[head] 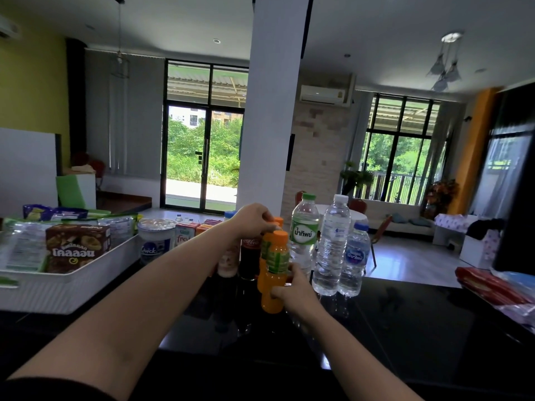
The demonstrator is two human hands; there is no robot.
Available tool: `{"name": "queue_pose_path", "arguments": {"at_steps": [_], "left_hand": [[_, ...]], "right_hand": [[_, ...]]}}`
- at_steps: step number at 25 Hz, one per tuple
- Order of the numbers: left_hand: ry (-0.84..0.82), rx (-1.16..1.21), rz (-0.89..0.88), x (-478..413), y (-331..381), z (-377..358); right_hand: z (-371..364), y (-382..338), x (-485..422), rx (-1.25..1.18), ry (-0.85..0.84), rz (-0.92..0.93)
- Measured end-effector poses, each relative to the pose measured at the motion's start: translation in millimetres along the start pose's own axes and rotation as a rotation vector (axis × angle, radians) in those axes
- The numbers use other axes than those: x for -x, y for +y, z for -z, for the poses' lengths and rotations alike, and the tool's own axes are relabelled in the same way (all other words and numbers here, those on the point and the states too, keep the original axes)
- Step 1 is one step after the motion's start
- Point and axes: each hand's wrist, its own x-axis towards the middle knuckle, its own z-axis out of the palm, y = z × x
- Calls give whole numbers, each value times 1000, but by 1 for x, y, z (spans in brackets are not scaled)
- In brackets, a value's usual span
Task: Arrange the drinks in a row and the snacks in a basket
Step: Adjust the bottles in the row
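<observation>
My right hand grips the lower body of an orange juice bottle with an orange cap, standing on the black counter. My left hand is closed over the top of a second orange bottle just behind it, whose cap peeks out. A cola bottle and a brown drink bottle stand to the left. Three clear water bottles stand to the right: green-capped, tall clear-capped, small blue-capped. A white basket at left holds snack packs, including a brown box.
A white tub and small drink cartons sit behind the basket's right end. A red packet lies at the counter's right edge. A white pillar rises behind the bottles. The near counter in front of my arms is bare.
</observation>
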Motion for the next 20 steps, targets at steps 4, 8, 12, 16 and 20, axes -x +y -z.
{"name": "queue_pose_path", "arguments": {"at_steps": [4, 8, 12, 16, 20], "left_hand": [[1, 55, 5, 2, -3, 0], [-23, 39, -12, 10, -2, 7], [117, -60, -54, 22, -11, 20], [254, -139, -42, 36, -27, 43], [264, -277, -7, 37, -37, 60]], "right_hand": [[-5, 3, -2, 8, 13, 10], [-5, -2, 3, 37, -7, 17], [-1, -21, 17, 168, 24, 234], [1, -67, 17, 438, 220, 481], [-4, -121, -9, 607, 258, 546]]}}
